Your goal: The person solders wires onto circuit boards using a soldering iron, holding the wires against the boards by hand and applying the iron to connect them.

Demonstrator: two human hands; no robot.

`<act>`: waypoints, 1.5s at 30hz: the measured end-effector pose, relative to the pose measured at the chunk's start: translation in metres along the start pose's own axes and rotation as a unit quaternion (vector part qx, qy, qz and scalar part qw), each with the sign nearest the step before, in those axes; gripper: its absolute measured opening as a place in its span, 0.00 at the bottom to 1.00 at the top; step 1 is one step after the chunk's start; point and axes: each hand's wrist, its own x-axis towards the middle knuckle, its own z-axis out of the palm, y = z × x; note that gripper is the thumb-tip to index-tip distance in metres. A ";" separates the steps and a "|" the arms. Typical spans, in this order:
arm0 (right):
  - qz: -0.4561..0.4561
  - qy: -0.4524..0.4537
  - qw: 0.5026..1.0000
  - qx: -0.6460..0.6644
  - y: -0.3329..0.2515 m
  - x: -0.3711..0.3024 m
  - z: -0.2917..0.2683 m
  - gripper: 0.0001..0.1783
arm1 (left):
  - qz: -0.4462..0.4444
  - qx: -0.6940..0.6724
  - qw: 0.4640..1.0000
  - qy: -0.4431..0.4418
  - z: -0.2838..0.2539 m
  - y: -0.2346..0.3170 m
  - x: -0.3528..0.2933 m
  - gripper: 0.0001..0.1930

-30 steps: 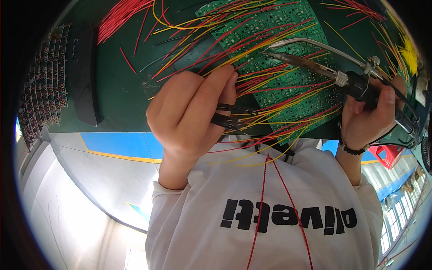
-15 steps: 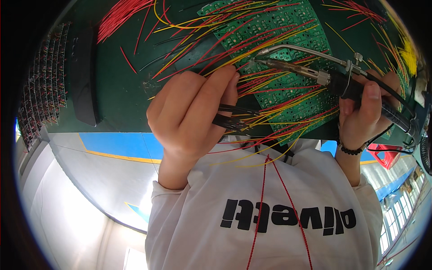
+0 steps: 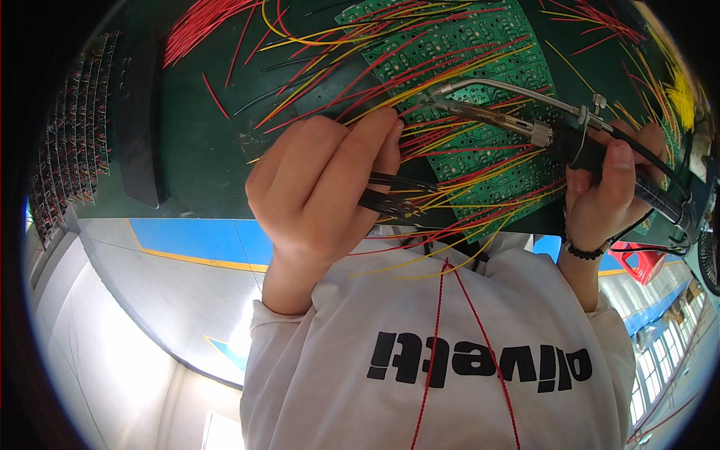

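Note:
My left hand is closed on a bundle of black wires, whose ends poke out beside the palm. Its thumb and forefinger pinch close to the iron's tip; what lies between them is hidden. In my right hand is a soldering iron with a curved metal feed tube clamped along it. The iron's tip points left, over a green circuit board, with faint haze around it. Rows of red and yellow wires stick out leftward from the board, some passing under my left hand.
A pile of red wires lies at the far left, beside a dark bar. Populated circuit boards stand at the left edge. More red wires and a yellow bundle are at the right. A red object shows below the table edge.
The whole view has shifted very slightly. Both hands and the soldering iron keep nearly the same position over the board.

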 end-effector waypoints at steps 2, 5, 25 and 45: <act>-0.024 -0.013 1.000 0.006 0.002 0.000 -0.003 0.13 | 0.000 0.000 1.000 -0.002 -0.001 0.001 0.001 0.09; -0.013 0.011 1.000 -0.006 0.001 0.000 -0.001 0.13 | -0.006 0.006 1.000 -0.012 -0.001 0.001 0.000 0.09; -0.009 0.001 0.999 0.037 0.002 -0.001 -0.003 0.12 | -0.017 0.017 1.000 0.020 0.002 0.003 0.001 0.12; 0.020 0.039 0.999 -0.023 -0.003 0.001 0.003 0.13 | -0.020 0.005 1.000 0.008 0.003 0.004 0.003 0.11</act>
